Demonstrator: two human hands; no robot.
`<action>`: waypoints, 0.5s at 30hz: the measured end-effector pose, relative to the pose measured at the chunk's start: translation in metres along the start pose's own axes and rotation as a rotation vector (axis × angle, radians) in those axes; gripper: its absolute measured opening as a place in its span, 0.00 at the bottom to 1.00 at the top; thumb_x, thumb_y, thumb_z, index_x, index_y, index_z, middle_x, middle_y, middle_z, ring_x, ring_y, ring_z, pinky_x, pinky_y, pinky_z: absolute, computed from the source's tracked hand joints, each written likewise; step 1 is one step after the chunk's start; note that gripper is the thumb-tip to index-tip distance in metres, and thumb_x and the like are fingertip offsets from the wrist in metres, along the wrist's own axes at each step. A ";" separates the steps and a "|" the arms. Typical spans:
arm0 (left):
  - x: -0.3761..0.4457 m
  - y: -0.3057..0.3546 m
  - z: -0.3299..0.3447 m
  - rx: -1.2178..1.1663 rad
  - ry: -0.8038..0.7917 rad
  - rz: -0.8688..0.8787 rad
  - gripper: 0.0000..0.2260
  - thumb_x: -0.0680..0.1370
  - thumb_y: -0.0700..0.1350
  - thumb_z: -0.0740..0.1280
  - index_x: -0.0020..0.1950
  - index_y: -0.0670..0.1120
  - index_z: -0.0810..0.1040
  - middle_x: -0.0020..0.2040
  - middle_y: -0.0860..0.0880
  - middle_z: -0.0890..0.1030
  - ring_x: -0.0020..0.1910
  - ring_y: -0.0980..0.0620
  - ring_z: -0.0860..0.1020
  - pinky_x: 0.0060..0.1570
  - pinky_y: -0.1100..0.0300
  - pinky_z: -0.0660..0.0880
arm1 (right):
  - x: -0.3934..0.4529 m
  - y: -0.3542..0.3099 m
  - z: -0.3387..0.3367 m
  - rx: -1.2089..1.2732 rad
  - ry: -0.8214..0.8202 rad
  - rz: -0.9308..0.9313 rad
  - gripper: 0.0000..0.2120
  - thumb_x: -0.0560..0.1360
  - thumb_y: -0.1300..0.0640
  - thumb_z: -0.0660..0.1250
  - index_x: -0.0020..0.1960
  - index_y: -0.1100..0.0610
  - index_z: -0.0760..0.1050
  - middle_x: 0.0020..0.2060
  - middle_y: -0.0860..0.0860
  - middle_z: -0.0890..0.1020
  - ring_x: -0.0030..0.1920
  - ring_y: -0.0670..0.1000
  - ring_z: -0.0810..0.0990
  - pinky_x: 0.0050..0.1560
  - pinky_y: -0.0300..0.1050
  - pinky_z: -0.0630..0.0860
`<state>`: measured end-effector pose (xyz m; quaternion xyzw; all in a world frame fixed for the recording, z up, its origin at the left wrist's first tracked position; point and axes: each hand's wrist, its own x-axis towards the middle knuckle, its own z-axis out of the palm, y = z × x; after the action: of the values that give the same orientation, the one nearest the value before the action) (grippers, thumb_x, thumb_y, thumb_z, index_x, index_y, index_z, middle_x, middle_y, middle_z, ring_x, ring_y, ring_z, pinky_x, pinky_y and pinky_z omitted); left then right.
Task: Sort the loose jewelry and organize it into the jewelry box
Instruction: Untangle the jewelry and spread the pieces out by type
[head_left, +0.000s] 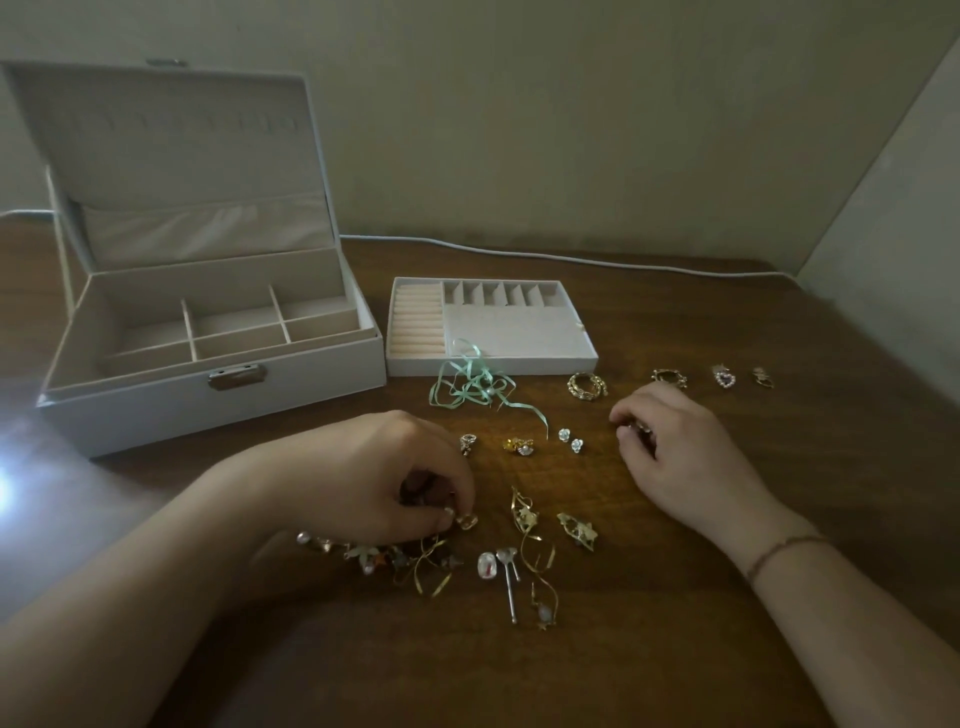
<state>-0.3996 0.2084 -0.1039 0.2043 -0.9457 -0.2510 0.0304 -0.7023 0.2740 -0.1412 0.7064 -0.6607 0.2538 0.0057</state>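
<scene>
Here, left hand (395, 467) fingers pinching gold earring (466, 520), right hand (675, 447) fingers gripping small jewelry piece (638, 429)

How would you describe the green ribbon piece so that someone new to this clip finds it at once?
Start at the open white jewelry box on the left, then move right to the separate tray beside it. The mint-green ribbon piece lies on the table against the tray's front edge. It is the only green, looped, ribbon-like item; nearby pieces are small gold or silver metal.

Single head view, looking forward-down, close over wooden table (727, 649).
</scene>
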 end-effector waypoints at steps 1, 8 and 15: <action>0.000 -0.001 0.000 -0.002 0.001 -0.005 0.08 0.77 0.48 0.71 0.56 0.56 0.82 0.51 0.59 0.80 0.50 0.55 0.80 0.48 0.58 0.79 | -0.001 0.000 -0.001 -0.039 0.001 -0.014 0.07 0.77 0.58 0.65 0.53 0.53 0.79 0.51 0.44 0.77 0.45 0.42 0.74 0.42 0.40 0.73; 0.003 -0.002 0.002 0.017 0.188 0.022 0.09 0.78 0.47 0.70 0.59 0.54 0.80 0.49 0.60 0.78 0.48 0.58 0.78 0.46 0.59 0.78 | -0.004 0.001 -0.011 -0.167 0.030 0.007 0.10 0.76 0.56 0.68 0.56 0.51 0.79 0.56 0.46 0.79 0.58 0.48 0.75 0.45 0.40 0.69; 0.018 0.018 0.016 0.135 0.267 0.103 0.15 0.79 0.46 0.69 0.66 0.55 0.78 0.61 0.57 0.78 0.62 0.58 0.74 0.63 0.56 0.74 | -0.050 -0.044 -0.029 0.108 -0.174 -0.109 0.17 0.72 0.36 0.62 0.57 0.40 0.76 0.52 0.33 0.76 0.56 0.38 0.75 0.53 0.37 0.74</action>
<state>-0.4255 0.2234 -0.1101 0.1884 -0.9573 -0.1555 0.1547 -0.6713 0.3358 -0.1201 0.7601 -0.6045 0.2260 -0.0761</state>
